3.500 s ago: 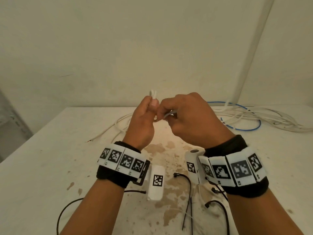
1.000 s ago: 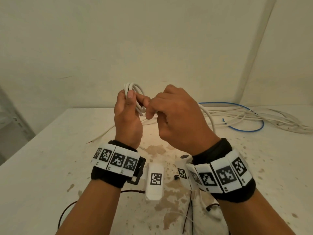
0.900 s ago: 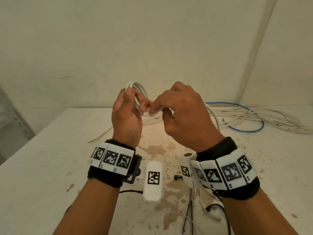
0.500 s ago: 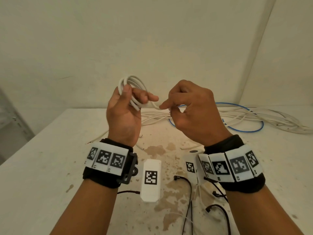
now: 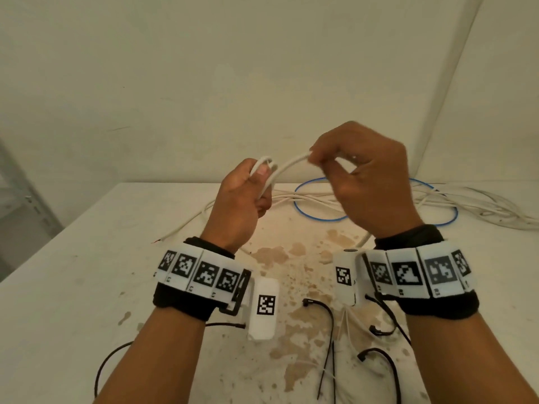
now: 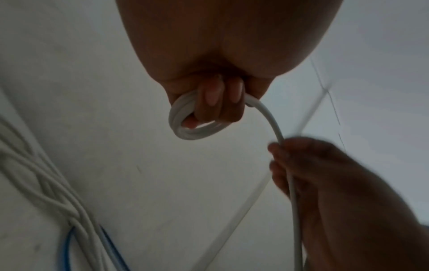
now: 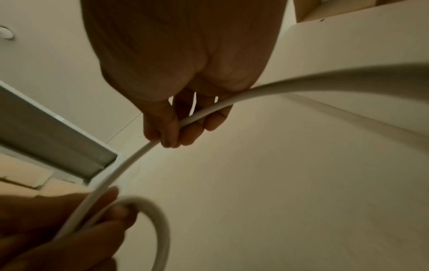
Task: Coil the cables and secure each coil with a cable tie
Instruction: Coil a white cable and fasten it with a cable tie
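Observation:
My left hand (image 5: 248,188) grips a small coil of white cable (image 6: 185,128) above the table, fingers curled through its loops. The free run of the white cable (image 5: 287,167) arcs from the coil to my right hand (image 5: 329,158), which pinches it between thumb and fingers. Behind that hand the cable (image 7: 301,82) trails down toward the table. In the right wrist view the right fingers (image 7: 167,132) close on the cable and the coil (image 7: 160,223) shows at the lower left. Black cable ties (image 5: 329,330) lie on the table near my wrists.
A tangle of white cables (image 5: 481,205) and a blue cable (image 5: 315,217) lie at the back of the stained white table (image 5: 73,272). More black ties (image 5: 385,363) lie at the front right. A wall stands close behind; a grey shelf frame (image 5: 17,193) is at the left.
The right hand has lifted and drawn the cable up and to the right. The left hand has dropped a little and turned, so the coil shows less above its fingers.

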